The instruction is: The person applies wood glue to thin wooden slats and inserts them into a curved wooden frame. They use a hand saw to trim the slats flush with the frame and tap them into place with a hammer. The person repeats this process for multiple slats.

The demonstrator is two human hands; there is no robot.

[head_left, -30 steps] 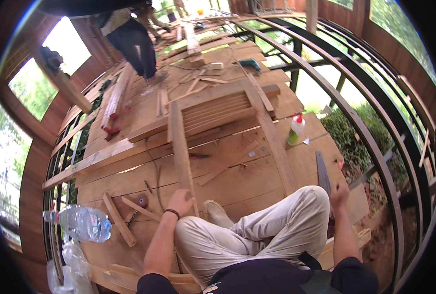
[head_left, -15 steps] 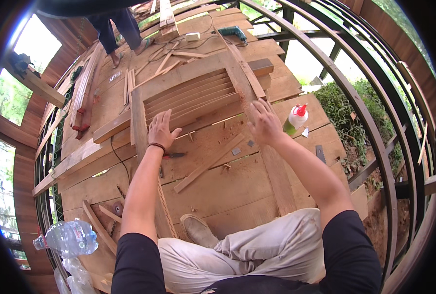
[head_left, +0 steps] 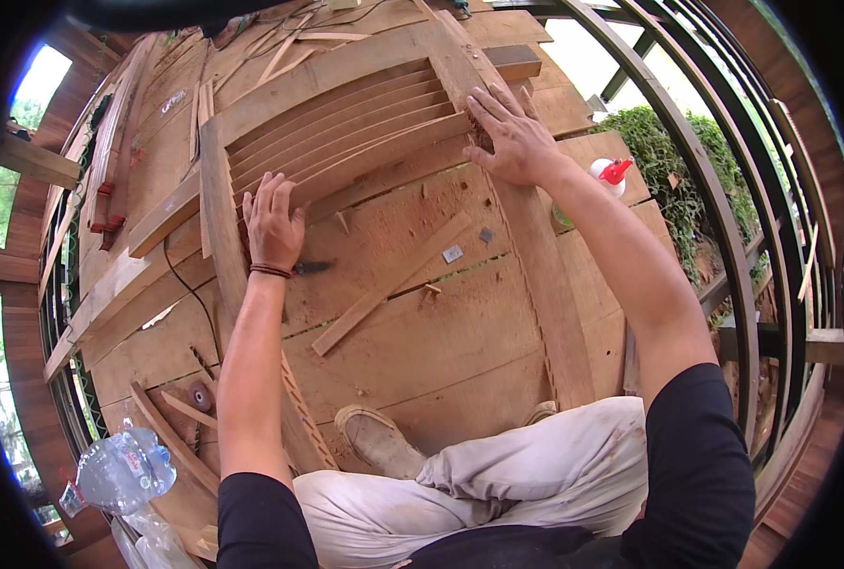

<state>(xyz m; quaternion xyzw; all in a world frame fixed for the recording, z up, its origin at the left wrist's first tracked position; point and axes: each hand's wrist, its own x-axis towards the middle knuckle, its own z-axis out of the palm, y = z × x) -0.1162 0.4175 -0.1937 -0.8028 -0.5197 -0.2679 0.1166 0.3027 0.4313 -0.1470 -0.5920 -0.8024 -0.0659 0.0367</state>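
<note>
brown wood frame (head_left: pixel 346 114), red-cap glue btl (head_left: pixel 610 175)

Plank floor (head_left: pixel 422 322) under louvred frame (head_left: pixel 346 123), offcuts.

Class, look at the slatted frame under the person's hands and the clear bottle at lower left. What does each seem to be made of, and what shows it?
Slatted frame: bare, unfinished wood, by its grain and matt reddish-brown surface. Bottle: probably thin clear plastic, see-through, glossy and crumpled.
</note>
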